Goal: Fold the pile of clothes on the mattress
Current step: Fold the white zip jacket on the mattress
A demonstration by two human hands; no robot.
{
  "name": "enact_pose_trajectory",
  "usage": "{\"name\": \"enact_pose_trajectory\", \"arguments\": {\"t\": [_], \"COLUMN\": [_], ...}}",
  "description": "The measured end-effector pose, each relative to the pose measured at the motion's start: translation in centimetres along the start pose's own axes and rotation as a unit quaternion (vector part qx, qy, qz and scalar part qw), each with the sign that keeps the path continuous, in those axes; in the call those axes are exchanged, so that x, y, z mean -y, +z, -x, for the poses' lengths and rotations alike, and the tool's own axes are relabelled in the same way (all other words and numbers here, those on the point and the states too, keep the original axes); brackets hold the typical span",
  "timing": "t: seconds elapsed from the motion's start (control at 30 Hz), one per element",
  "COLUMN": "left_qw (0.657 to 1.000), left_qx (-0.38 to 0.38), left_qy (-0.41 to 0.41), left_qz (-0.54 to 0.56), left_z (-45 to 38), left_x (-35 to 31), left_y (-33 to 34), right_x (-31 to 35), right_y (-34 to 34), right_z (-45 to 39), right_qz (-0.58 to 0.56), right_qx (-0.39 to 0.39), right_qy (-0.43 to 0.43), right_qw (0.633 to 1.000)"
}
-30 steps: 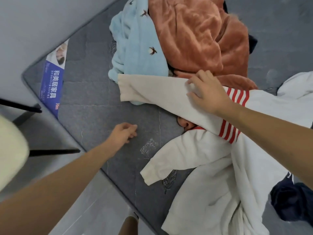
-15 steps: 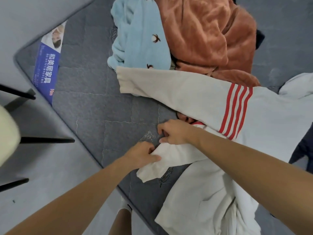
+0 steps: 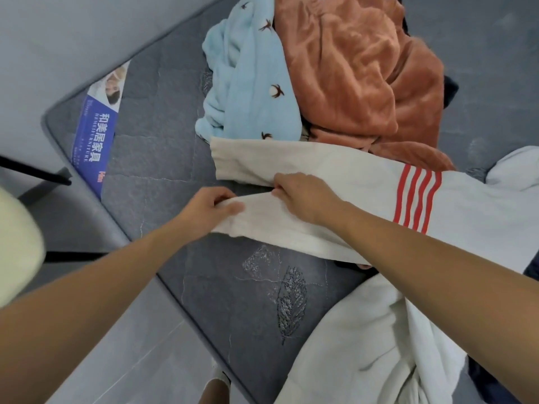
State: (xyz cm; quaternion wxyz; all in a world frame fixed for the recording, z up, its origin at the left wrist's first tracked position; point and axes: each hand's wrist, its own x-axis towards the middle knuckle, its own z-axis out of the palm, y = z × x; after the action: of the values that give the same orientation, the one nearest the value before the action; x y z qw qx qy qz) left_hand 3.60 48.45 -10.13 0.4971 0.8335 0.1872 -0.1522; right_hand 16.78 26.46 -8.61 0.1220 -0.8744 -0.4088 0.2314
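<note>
A cream sweatshirt point(image 3: 472, 211) with three red stripes on the sleeve lies across the grey mattress point(image 3: 163, 153). One sleeve point(image 3: 291, 161) stretches flat to the left. My left hand point(image 3: 204, 212) pinches the cuff of the other sleeve point(image 3: 280, 228), and my right hand point(image 3: 306, 196) grips that sleeve's upper edge a little further in. Both hands hold it lifted just below the flat sleeve. Behind lies a pile with a light blue fleece garment point(image 3: 250, 83) and a rust-orange fleece garment point(image 3: 358, 68).
The mattress corner with a blue label point(image 3: 93, 138) points left; its edge runs diagonally to the bottom. Grey floor point(image 3: 145, 360) lies beyond it, with black chair legs point(image 3: 35, 173) and a pale cushion point(image 3: 17, 249) at left. Dark navy cloth point(image 3: 490, 383) shows at lower right.
My right hand left the flat sleeve, both hands took hold of the lower sleeve's cuff, and they have now carried it up towards the flat sleeve.
</note>
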Motion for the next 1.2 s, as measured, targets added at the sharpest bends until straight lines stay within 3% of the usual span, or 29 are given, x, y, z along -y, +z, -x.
{"name": "enact_pose_trajectory", "arguments": {"t": [0.07, 0.17, 0.33, 0.47, 0.6, 0.9, 1.03, 1.2], "left_qw": [0.999, 0.997, 0.990, 0.989, 0.976, 0.955, 0.947, 0.966], "left_qx": [-0.029, -0.064, -0.101, -0.126, -0.183, -0.259, -0.256, -0.210], "left_qy": [-0.002, -0.031, -0.081, -0.038, -0.051, -0.002, -0.001, -0.058], "left_qz": [0.014, 0.011, 0.060, 0.070, 0.106, 0.144, 0.192, 0.136], "left_z": [-1.8, -3.2, -2.8, -4.1, -5.2, -1.4, 2.4, 5.1], "left_x": [-0.3, 0.9, 1.9, 0.3, -0.6, -4.4, -4.8, -0.6], "left_y": [-1.4, -1.9, -0.2, 0.4, 0.2, -1.6, -2.0, -0.1], "right_x": [-0.9, -2.1, -1.4, -1.1, -2.4, -1.3, 1.8, 3.2], "right_y": [-0.5, -0.1, 0.8, 1.0, 1.3, -2.2, -2.5, 1.2], "right_z": [-0.8, -1.3, -2.0, -2.7, -2.1, 2.8, 7.7, 10.2], "right_qz": [-0.016, -0.003, 0.104, 0.226, 0.271, 0.126, 0.089, 0.063], "right_qx": [-0.048, -0.051, -0.138, -0.137, -0.144, -0.241, -0.203, -0.151], "right_qy": [0.018, 0.046, 0.034, 0.059, 0.078, -0.013, -0.078, -0.110], "right_qw": [0.999, 0.998, 0.984, 0.963, 0.948, 0.962, 0.972, 0.980]}}
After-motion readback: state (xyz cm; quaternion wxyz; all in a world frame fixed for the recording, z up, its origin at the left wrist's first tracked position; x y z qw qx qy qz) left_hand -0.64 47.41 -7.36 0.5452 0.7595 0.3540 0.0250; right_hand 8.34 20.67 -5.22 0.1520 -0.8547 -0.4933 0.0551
